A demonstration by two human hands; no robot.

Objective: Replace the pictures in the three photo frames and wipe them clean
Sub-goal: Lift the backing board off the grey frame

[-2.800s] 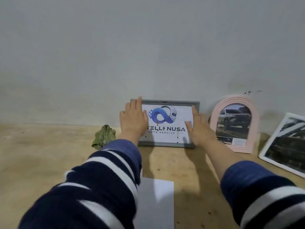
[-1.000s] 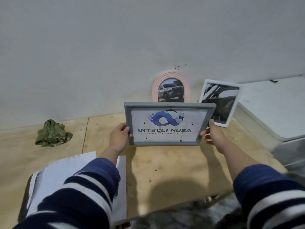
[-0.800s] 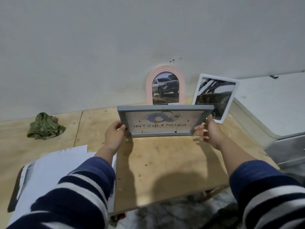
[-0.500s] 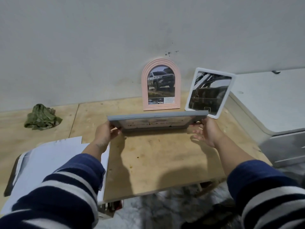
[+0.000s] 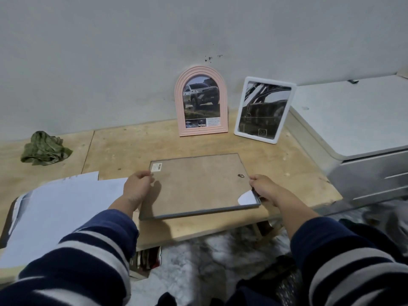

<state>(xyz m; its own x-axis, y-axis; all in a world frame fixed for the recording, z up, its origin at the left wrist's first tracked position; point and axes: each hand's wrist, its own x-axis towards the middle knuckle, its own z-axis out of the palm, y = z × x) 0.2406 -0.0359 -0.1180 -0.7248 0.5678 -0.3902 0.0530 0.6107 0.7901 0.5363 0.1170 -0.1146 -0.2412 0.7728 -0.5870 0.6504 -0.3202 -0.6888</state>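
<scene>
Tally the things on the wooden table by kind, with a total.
Photo frames: 3 (grey frame face down, pink arched frame, white frame)
Cloths: 1 (green cloth)
Paper stacks: 1 (white paper stack)
Total: 5

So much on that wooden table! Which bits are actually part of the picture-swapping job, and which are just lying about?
Part of the job:
- grey rectangular frame, face down, gripped by left hand and right hand
- pink arched frame
- white rectangular frame
- white paper sheets
- crumpled green cloth

Lying about:
- grey drawer cabinet
</scene>
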